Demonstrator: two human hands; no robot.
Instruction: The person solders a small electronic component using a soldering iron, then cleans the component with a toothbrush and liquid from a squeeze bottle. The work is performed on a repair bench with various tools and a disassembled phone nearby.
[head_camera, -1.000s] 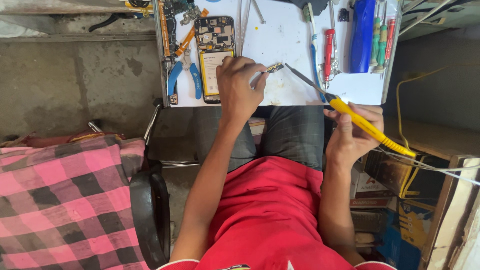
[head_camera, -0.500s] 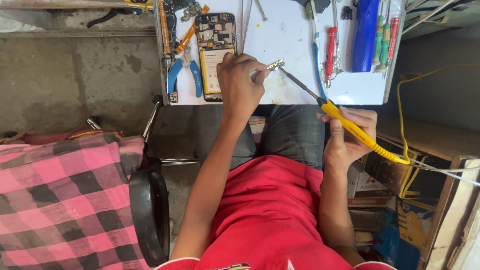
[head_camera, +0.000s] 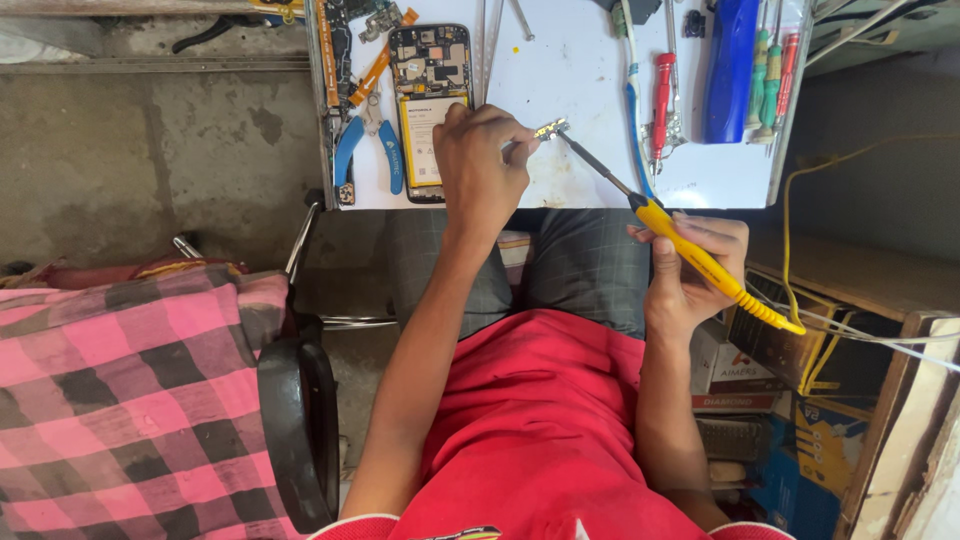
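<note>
Fingers (head_camera: 520, 140) of the left hand (head_camera: 478, 165) pinch a small metal part (head_camera: 551, 128) above the white table (head_camera: 580, 90); the right hand (head_camera: 690, 270) grips a yellow soldering iron (head_camera: 700, 262), tip touching it — soldering apparently unfinished, the opened phone (head_camera: 430, 100) unassembled just beside.

white board (head_camera: 590, 100) w/ opened phone (head_camera: 428, 100), blue pliers (head_camera: 368, 150), screwdrivers (head_camera: 770, 70).
</note>
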